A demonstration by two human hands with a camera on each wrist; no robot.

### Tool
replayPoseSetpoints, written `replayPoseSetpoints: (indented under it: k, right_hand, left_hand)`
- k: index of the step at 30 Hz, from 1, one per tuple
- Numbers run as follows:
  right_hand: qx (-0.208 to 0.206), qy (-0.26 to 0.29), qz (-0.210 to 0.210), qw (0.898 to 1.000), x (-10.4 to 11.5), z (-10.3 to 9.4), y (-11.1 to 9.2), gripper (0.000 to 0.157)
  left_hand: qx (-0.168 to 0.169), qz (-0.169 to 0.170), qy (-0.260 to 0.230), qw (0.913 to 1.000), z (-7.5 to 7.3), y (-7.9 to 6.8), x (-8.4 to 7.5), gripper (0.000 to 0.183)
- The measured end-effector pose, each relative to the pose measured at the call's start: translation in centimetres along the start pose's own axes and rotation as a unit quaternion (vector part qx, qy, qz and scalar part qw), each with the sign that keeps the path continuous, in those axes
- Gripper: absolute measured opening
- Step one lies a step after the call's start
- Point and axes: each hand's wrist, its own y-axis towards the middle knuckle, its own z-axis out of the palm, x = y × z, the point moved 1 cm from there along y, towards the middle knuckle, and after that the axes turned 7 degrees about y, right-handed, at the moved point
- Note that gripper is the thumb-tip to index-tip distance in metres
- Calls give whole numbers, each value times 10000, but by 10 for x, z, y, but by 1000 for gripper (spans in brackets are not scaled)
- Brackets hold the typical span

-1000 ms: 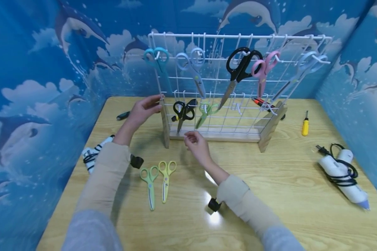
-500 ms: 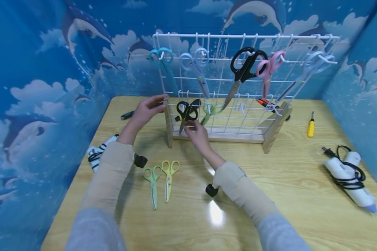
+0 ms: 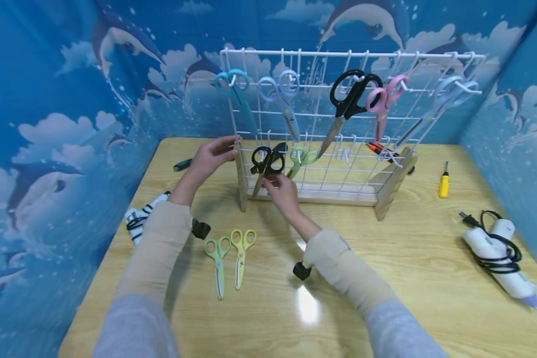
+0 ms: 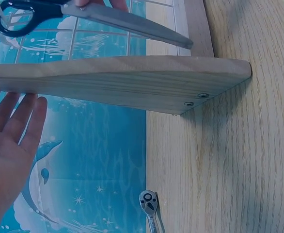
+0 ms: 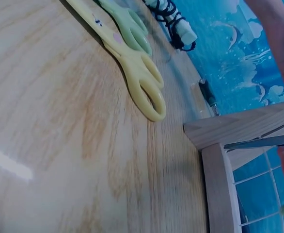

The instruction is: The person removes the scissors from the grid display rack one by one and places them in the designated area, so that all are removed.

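Observation:
My right hand (image 3: 283, 191) pinches the small black-handled scissors (image 3: 268, 161) at the top of the blades, just under the handles. They stand at a lower hook of the white wire rack (image 3: 315, 114), blades slanting down toward its wooden base. In the left wrist view the scissors' grey blade (image 4: 132, 24) shows with fingertips at its handle end. My left hand (image 3: 212, 156) rests its fairly straight fingers on the top of the rack's left wooden side panel (image 4: 108, 82). Light green scissors (image 3: 301, 158) hang right beside my right hand.
Teal, blue, large black, and pink scissors (image 3: 387, 102) hang on the upper hooks. Green scissors (image 3: 218, 266) and yellow scissors (image 3: 239, 258) lie on the table. A yellow screwdriver (image 3: 444, 184) and a corded white tool (image 3: 496, 256) lie right; a ratchet (image 4: 149, 206) lies behind the left panel.
My right hand has risen to the small black scissors and taken hold of them; their blades have swung slightly left. My left hand stays at the side panel. The head view has shifted slightly.

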Motion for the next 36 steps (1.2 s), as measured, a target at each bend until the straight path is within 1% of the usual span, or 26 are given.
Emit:
replayPoseSetpoints:
  k: [2, 8, 10, 13, 15, 16, 18, 19, 21, 22, 23, 25, 26, 28, 29, 30, 31, 32, 33, 34, 35, 36]
  right_hand:
    - [60, 150, 12, 9999, 1, -1, -3, 22]
    - [19, 204, -208, 9996, 10, -7, -16, 20]
    - [50, 359, -219, 9991, 13, -11, -22, 20]
    - [177, 672, -78, 9976, 17, -17, -33, 21]
    - [308, 761, 66, 9966, 23, -21, -43, 21]
    - [385, 781, 135, 9961, 27, -23, -48, 21]
    - [581, 813, 331, 9944, 34, -26, -58, 20]
    - [687, 834, 429, 9932, 37, -28, -63, 20]
    - [943, 914, 667, 9891, 41, -30, -73, 19]
    - [1077, 1001, 839, 9856, 40, -30, -78, 19]
    - [1197, 1063, 1029, 9817, 38, -30, -82, 19]
    - [1409, 1135, 1313, 9747, 31, -29, -91, 18]
    - [1507, 1158, 1451, 9710, 27, -28, -95, 18]
    - [1658, 1185, 1707, 9640, 17, -27, -102, 17]
    - [1723, 1164, 1796, 9615, 11, -26, -105, 17]
    - [1794, 1164, 1879, 9586, 6, -26, -107, 17]
    - [1859, 1153, 1965, 9558, 0, -25, -110, 16]
    - [1920, 1175, 2071, 9521, -6, -24, -112, 16]
    - [1966, 1157, 2153, 9495, -10, -24, -114, 16]
    - [2018, 1113, 2220, 9474, -15, -23, -116, 17]
    - [2049, 1097, 2294, 9452, -19, -23, -117, 17]
    - [2072, 1073, 2362, 9433, -22, -23, -119, 17]
  left_hand:
    - [0, -26, -15, 10000, 1, 0, 1, 46]
    - [19, -55, -85, 9999, 1, 0, 0, 46]
    - [42, -24, -109, 9999, 1, 1, -1, 46]
    - [58, 57, -148, 9999, 1, 1, 1, 46]
    - [40, 81, -168, 9998, 1, 2, 2, 46]
    - [118, 173, -358, 9991, 0, 8, 14, 46]
    - [91, 169, -340, 9992, 0, 8, 16, 45]
    - [129, 230, -424, 9988, -1, 12, 25, 45]
    - [158, 230, -462, 9985, -1, 14, 29, 44]
    - [202, 279, -583, 9977, -2, 18, 39, 45]
    - [118, 206, -413, 9989, -1, 15, 33, 44]
    - [157, 250, -490, 9984, -2, 21, 45, 45]
    - [127, 198, -452, 9987, -2, 21, 45, 45]
    - [115, 229, -456, 9986, -4, 30, 62, 45]
    - [77, 175, -373, 9991, -3, 30, 62, 44]
    - [79, 175, -398, 9990, -3, 34, 69, 44]
    - [100, 197, -436, 9988, -3, 34, 71, 45]
    - [96, 198, -428, 9988, -3, 33, 70, 44]
    - [77, 170, -386, 9991, -3, 31, 65, 44]
    - [88, 209, -344, 9992, -2, 26, 56, 44]
    - [109, 232, -463, 9986, -2, 26, 56, 46]
    - [111, 227, -429, 9988, -2, 22, 46, 45]
